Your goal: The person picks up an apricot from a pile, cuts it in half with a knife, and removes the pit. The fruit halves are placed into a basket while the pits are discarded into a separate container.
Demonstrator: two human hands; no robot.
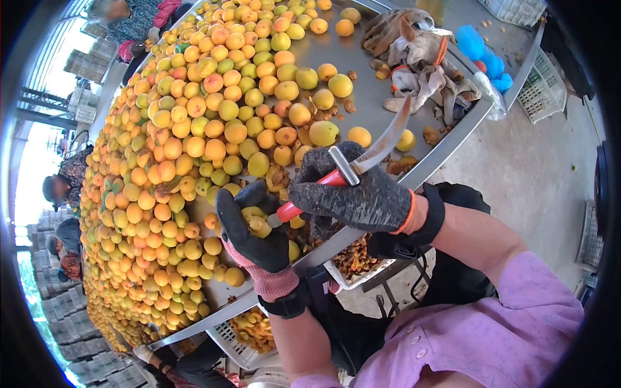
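My left hand (253,234), in a black-coated glove with a pink cuff, cups an apricot (259,226) whose pale flesh looks exposed. In a dark grey knitted glove, my right hand (359,194) grips a curved knife by its red handle (331,181). The knife's blade (393,132) points up and away, with a metal collar at its base. The grey butt end of the handle meets the apricot, or comes very close to it. Loose apricots (187,129) lie heaped on the metal table just beyond both hands.
Dirty cloth gloves (424,61) and a blue plastic bag (482,55) lie at the table's far right. The metal table edge (453,139) runs before me. Below it stand a crate of pits (356,258) and one of apricot pieces (252,330). Other people (139,26) sit along the left.
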